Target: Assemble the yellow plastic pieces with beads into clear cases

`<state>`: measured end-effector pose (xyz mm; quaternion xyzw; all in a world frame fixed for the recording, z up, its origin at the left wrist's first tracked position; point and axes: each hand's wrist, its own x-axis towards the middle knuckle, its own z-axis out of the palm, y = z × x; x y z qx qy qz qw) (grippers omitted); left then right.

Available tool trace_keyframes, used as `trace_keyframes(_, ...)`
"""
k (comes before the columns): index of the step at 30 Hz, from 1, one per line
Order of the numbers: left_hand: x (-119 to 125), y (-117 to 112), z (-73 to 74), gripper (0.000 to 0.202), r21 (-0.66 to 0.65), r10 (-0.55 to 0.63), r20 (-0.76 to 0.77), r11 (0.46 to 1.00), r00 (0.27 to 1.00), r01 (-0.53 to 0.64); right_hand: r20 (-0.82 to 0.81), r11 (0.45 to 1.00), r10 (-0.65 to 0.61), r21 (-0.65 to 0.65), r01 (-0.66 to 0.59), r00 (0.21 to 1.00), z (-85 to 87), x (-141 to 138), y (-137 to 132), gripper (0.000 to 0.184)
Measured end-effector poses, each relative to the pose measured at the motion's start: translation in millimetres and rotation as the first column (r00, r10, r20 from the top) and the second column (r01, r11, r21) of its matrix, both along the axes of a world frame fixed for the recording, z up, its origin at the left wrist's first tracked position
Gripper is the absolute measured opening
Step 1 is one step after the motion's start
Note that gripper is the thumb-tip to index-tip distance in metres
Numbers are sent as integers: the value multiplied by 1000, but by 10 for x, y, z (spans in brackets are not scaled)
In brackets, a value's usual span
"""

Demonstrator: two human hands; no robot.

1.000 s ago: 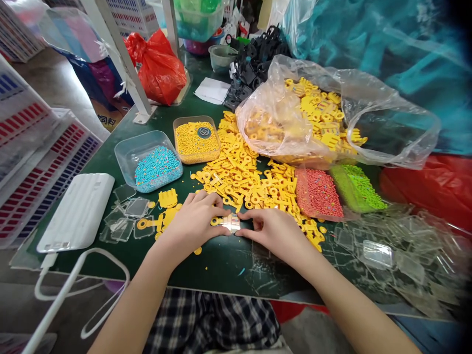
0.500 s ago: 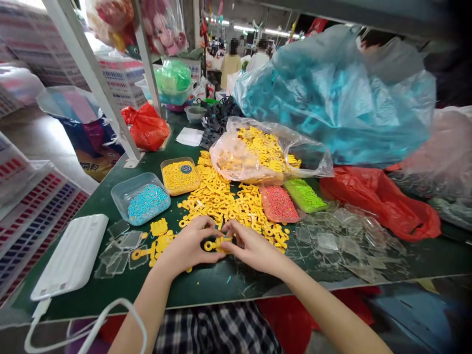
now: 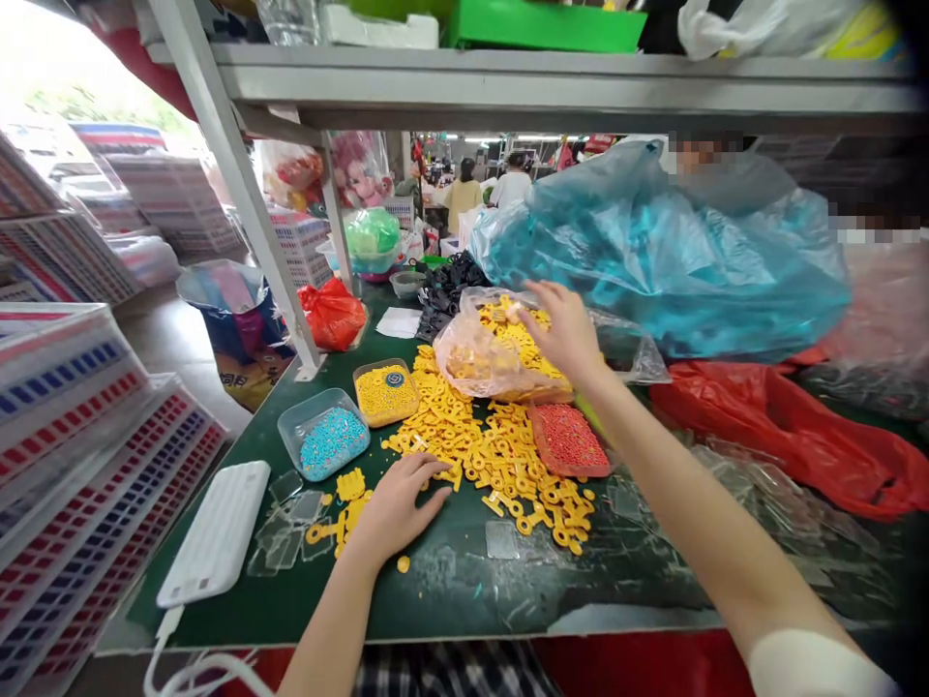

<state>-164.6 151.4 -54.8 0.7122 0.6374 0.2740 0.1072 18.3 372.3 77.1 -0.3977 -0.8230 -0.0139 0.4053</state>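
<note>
We have our left hand (image 3: 403, 505) released, thumb apart from the fingers, its fingertips at the near-left side of the loose yellow pieces (image 3: 500, 455), which spread across the middle of the desk (image 3: 435, 605). Our right hand (image 3: 567, 334) reaches over the plastic bag (image 3: 471, 366) of more yellow pieces, toward the desk's far edge; we cannot tell whether its fingers grasp anything. Between the loose pieces and the front edge, we see one clear square (image 3: 502, 539) lying flat. Toward the left edge sit a tub of blue beads (image 3: 332, 443) and, nearer the front left corner, a white power bank (image 3: 214, 532).
</note>
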Motion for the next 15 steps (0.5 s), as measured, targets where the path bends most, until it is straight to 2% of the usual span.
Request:
trace_keyframes(2,-10,9,-17,22,35,30,-25,999,999,-29,39,987,145,65,-147,989,-150,-51,-302,33)
trace_keyframes(3,-10,17,-25,22,49,44,-40,998,998,-42,89,981,184,51,-189,979,-264,-59,-473,37)
trace_keyframes(5,-3,38,-40,21,73,79,-68,995,995,-74,273,981,193,-39,-190,943,-525,-69,-754,45)
trace_keyframes(6,1,49,-47,21,83,101,-77,992,992,-94,381,978,203,-114,-172,902,-653,-81,-836,45)
trace_keyframes(7,5,59,-54,22,94,123,-83,989,989,-115,418,975,212,-150,-163,883,-767,-102,-871,42)
trace_keyframes(10,18,77,-66,22,118,166,-67,981,984,-157,484,970,209,-215,-116,850,-996,-211,-744,29)
trace_keyframes(13,41,83,-64,23,138,187,-55,974,981,-178,532,959,213,-274,-71,819,-1094,-339,-479,15)
trace_keyframes(15,59,99,-53,23,145,203,-68,971,977,-192,539,949,236,-307,-72,809,-1133,-412,-349,20)
